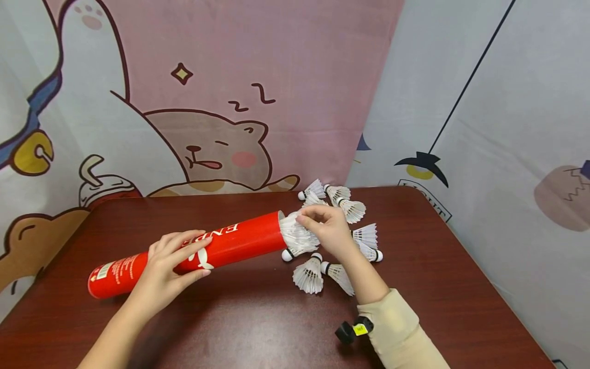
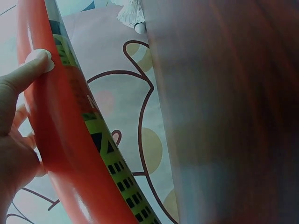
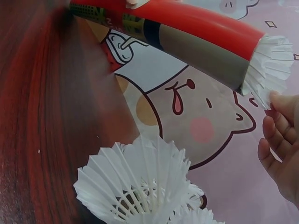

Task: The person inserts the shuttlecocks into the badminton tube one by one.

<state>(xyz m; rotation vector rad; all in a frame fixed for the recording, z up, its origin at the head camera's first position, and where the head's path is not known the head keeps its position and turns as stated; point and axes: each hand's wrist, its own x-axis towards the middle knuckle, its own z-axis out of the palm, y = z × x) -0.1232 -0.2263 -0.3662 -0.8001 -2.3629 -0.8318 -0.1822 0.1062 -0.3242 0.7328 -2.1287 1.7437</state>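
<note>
Shuttlecock [image 1: 296, 233], jutting from the red tube [image 1: 255, 237] over the surface [image 1: 258, 328], is pinched by my right hand [image 1: 329, 228]; my left hand [image 1: 165, 264] grips the tube. It seems mid-passage; next calls for a straight, gentle slide.

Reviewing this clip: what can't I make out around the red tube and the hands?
Head view: contents of the red tube, hidden by its wall and the feathers at its mouth.
Head view: parts of some shuttlecocks, behind the right hand.
Head view: fine print beside the barcode, too small.
Left wrist view: both tube ends, cut off by frame edges.
</note>
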